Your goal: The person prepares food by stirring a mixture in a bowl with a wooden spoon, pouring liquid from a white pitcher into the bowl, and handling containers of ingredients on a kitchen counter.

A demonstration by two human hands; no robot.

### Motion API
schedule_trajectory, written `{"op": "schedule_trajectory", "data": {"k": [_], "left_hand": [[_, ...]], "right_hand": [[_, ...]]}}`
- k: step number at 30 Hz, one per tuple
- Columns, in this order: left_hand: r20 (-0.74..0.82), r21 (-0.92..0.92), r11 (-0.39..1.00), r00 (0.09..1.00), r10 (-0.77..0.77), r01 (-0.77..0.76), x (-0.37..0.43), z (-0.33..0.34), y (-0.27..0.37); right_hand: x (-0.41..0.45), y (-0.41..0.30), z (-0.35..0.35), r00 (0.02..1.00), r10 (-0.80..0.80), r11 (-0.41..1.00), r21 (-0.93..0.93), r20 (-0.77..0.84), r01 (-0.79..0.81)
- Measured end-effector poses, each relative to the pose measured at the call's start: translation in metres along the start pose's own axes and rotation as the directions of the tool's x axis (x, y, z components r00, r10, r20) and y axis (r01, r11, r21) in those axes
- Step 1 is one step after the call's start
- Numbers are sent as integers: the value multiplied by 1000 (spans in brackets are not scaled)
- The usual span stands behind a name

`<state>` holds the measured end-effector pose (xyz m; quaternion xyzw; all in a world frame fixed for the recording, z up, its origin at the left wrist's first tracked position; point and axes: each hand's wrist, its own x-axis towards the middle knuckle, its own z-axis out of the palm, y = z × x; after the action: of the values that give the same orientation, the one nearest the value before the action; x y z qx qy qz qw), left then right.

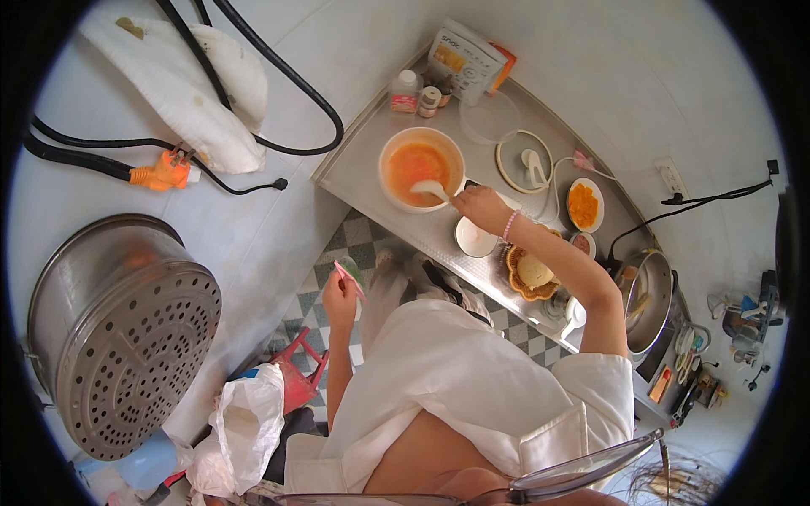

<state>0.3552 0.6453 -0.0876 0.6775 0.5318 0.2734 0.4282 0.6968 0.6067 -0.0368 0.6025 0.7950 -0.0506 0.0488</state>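
Note:
My right hand (pixel 482 210) grips the handle of a white ladle (pixel 430 188). The ladle's bowl rests in the orange-red soup (pixel 414 166) inside a white pot (pixel 386 148). Just below that hand, near the counter's front edge, stands a small white bowl (pixel 476 238). Away from the counter, over the checkered floor, my left hand (pixel 340 297) holds a thin pink and green item (pixel 352 277); whether it is a cloth or a packet is unclear. A glass lid (pixel 524 162) with a white handle lies right of the pot, beside a clear plastic lid (pixel 488 117).
A wicker basket (pixel 514 278) holds a pale round dough-like piece. Behind it are a plate of orange pieces (pixel 583 203) and a metal pan (pixel 648 303). Several bottles (pixel 405 92) and a printed box (pixel 467 60) stand in the corner. A perforated steamer (pixel 139 360) hangs at left.

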Motion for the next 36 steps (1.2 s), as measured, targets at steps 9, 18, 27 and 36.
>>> {"op": "schedule_trajectory", "data": {"k": [9, 18, 27, 36], "left_hand": [[8, 23, 1000, 1000, 21, -21, 1, 0, -7], [22, -1, 1000, 999, 24, -24, 5, -3, 0], [2, 8, 1000, 1000, 16, -16, 2, -5, -4], [-9, 40, 999, 1000, -18, 18, 1, -10, -13]], "right_hand": [[-15, 0, 0, 814, 562, 787, 399, -148, -471], [-10, 6, 8, 727, 685, 543, 699, -47, -466], [17, 1, 3, 917, 391, 920, 65, -85, -386], [28, -17, 24, 875, 479, 877, 72, -66, -475]]}}
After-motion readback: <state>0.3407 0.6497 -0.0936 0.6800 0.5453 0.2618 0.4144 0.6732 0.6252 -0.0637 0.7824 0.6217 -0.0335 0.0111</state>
